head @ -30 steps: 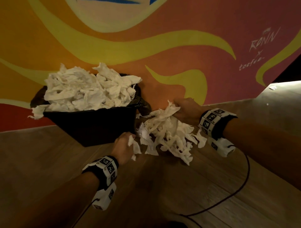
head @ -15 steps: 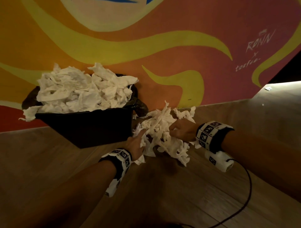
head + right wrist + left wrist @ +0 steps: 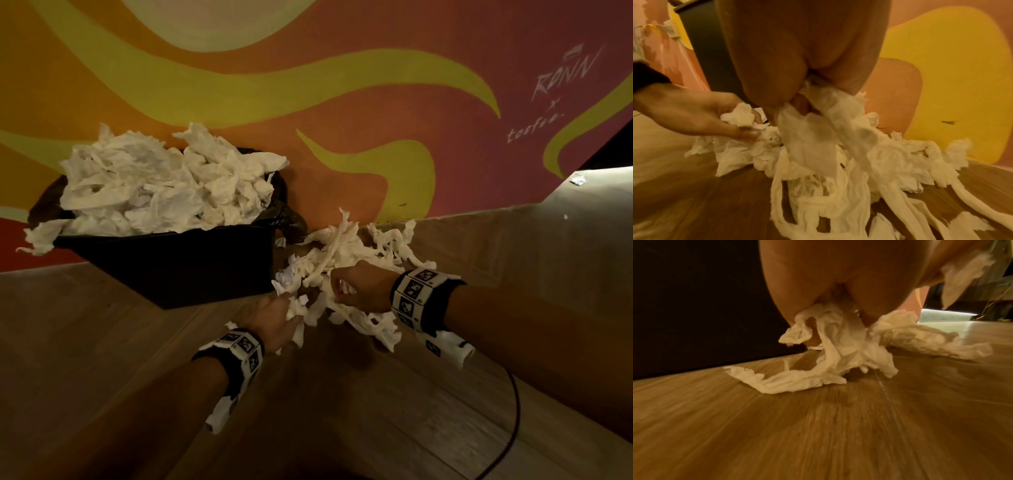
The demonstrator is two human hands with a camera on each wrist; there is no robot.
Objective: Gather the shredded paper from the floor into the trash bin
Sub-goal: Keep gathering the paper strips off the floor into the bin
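A loose pile of white shredded paper (image 3: 346,263) lies on the wooden floor just right of the black trash bin (image 3: 178,267), which is heaped with more shreds (image 3: 161,185). My left hand (image 3: 277,318) grips a clump of strips at the pile's near left edge; in the left wrist view the paper (image 3: 838,356) hangs from its curled fingers down to the floor. My right hand (image 3: 356,291) is buried in the pile's right side, fingers closed round a bundle of long strips (image 3: 818,138). The left hand (image 3: 694,113) also shows in the right wrist view.
The bin stands against a painted orange and yellow wall (image 3: 342,102). A black cable (image 3: 510,421) trails across the floor near my right forearm. Small white scraps (image 3: 577,180) lie on a lit ledge at far right. Bare wood floor (image 3: 308,428) lies in front of me.
Both hands have drawn closer together and lower into the pile beside the bin, closing on the strips. The right hand came down from the pile's top right.
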